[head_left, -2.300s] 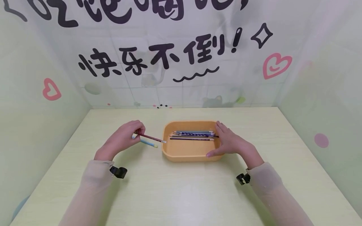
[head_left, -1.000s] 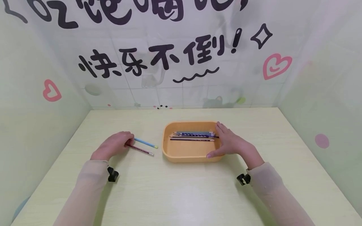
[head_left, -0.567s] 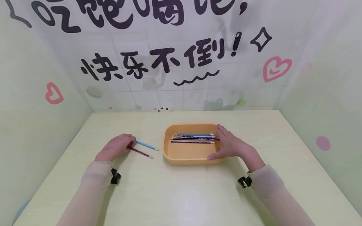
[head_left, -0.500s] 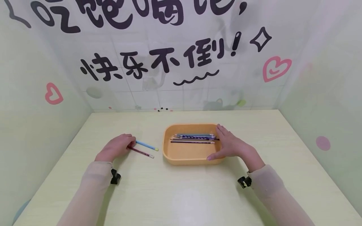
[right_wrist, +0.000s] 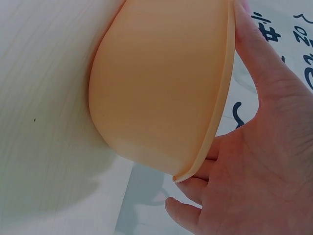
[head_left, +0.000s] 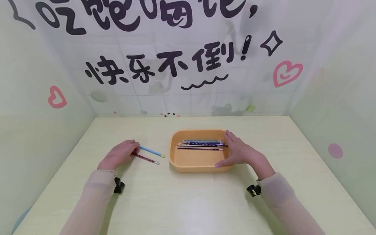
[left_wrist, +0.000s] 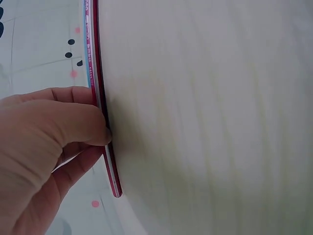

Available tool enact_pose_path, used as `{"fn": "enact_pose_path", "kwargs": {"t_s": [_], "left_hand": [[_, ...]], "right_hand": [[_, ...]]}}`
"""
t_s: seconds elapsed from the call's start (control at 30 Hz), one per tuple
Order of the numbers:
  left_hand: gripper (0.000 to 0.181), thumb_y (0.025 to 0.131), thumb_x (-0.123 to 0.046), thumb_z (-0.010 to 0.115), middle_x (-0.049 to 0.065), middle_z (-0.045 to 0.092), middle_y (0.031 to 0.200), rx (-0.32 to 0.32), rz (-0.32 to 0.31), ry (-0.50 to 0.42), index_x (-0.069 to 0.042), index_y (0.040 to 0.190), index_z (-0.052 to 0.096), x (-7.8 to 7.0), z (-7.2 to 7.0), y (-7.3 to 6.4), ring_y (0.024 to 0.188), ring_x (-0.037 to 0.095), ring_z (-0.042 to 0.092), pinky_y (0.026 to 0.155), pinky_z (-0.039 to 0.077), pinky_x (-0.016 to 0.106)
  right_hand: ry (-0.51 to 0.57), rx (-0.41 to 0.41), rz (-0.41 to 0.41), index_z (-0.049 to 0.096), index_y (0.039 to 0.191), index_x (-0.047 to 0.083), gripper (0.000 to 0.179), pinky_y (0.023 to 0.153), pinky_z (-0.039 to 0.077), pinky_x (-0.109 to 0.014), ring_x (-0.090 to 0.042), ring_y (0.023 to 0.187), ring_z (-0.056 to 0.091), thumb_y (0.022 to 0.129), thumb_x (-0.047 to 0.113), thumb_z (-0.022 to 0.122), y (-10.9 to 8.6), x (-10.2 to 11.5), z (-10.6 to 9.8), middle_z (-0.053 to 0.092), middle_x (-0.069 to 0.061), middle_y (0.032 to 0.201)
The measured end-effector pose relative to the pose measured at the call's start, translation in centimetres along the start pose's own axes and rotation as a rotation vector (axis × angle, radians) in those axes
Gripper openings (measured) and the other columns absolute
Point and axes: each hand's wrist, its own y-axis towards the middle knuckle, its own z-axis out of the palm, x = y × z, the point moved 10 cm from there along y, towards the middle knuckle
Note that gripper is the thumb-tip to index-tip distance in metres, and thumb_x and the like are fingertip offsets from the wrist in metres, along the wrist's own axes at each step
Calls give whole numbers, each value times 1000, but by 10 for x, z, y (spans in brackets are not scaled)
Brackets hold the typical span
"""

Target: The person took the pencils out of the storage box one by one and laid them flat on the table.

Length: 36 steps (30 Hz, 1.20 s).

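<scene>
In the head view my left hand [head_left: 120,153] is low over the table, left of the orange plastic tray [head_left: 194,168]. It pinches a dark red pencil [head_left: 146,159] between thumb and fingers; the left wrist view shows the pencil [left_wrist: 114,176] running past the fingertips. Just behind lies a light blue pencil [head_left: 152,151] with a yellow end, its left part hidden by the hand. My right hand [head_left: 242,151] holds the tray's right end, thumb on the front rim and fingers towards the back. In the right wrist view some fingers go out of sight behind the tray's rim [right_wrist: 222,98].
Several pencils [head_left: 199,143], mostly blue and dark, lie side by side inside the tray towards its back. The pale wooden table [head_left: 188,202] is bounded by a back wall [head_left: 188,101] with printed lettering and by side walls.
Over two seconds ago the red pencil was at the tray's left rim; my left hand has since brought it left and down to the table. The right hand stays on the tray.
</scene>
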Motion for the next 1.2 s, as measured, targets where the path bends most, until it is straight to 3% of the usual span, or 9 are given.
{"fn": "enact_pose_path", "kwargs": {"t_s": [0.73, 0.93, 1.2], "left_hand": [[19, 82, 0, 66, 2, 59, 94, -8, -75, -114, -12, 96, 62, 5, -13, -11, 89, 21, 53, 82, 49, 41], [19, 85, -9, 72, 5, 63, 102, -51, -38, -142, -10, 101, 63, -10, -25, -4, 96, 23, 57, 89, 51, 43], [23, 88, -19, 72, 7, 63, 105, -91, 33, -194, -8, 106, 63, -38, -46, 7, 101, 24, 58, 91, 50, 43]], "right_hand": [[-8, 6, 1, 10, 156, -7, 130, 121, 14, -61, -45, 153, 3, 71, 64, 78, 1, 0, 1, 0, -26, 165], [-3, 4, 4, 10, 155, -8, 130, 121, 15, -61, -46, 153, 4, 71, 63, 79, -2, -1, -1, 1, -26, 165], [18, -1, -3, 8, 155, -9, 132, 121, 14, -62, -46, 153, 3, 71, 63, 80, 0, 0, 0, 0, -26, 165]]}}
